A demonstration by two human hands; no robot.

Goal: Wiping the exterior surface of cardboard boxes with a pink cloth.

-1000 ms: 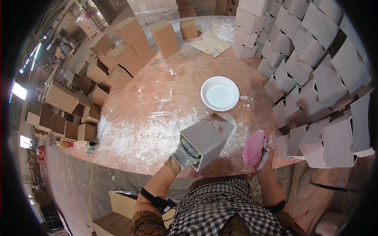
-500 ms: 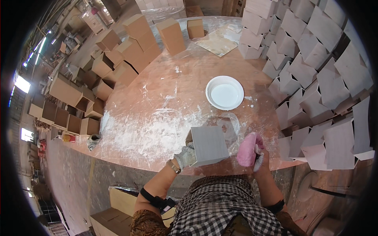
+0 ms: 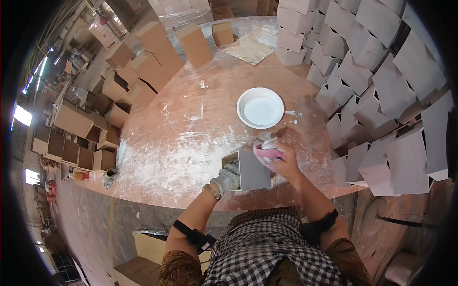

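Observation:
My left hand (image 3: 226, 178), in a grey knit glove, grips the left side of a small grey open box (image 3: 252, 170) standing on the round reddish table (image 3: 191, 119) near its front edge. On the box's upper right side rests my right hand (image 3: 281, 161), closed on a pink cloth (image 3: 267, 153). Just beyond the box sits a white bowl (image 3: 260, 108) holding white liquid. White powder or paint smears cover the tabletop around the box.
Grey-white painted boxes (image 3: 381, 71) are stacked along the right side. Brown unpainted boxes (image 3: 143, 62) crowd the table's left and far side, with more on the floor (image 3: 71, 143). A flat beige sheet (image 3: 248, 47) lies at the far edge.
The box has been turned and set lower on the table. My right hand with the pink cloth moved from the right of the box up onto it.

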